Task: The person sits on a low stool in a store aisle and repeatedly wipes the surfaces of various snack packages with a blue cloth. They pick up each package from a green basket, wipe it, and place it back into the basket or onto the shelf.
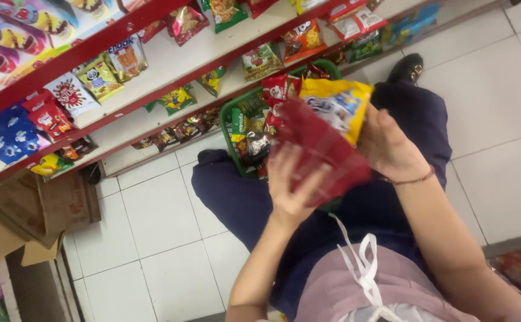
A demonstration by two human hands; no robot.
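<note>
Snack packets filled both hands at mid-frame: the left hand (293, 182) had its fingers curled over the near edge of a blurred dark red packet (323, 149), and the right hand (385, 146) clamped a yellow snack bag (338, 104) from the side, thumb and fingers wrapped round it, so the two packs were fanned one over the other, probably to keep their fronts readable. They were held just above a green shopping basket (230, 116), which stood on the floor between the person's knees with more packets standing upright in it, close enough to be reached without leaning. The person sat or crouched low, dark blue trousers and a black shoe (406, 67) showing toward the upper right. Red-edged white shelves (171, 65) ran across the upper left, stocked with coloured snack bags lying flat or propped. Below lay a white tiled floor (165, 238), and flattened brown cardboard (40, 211) leaned at the left edge.
</note>
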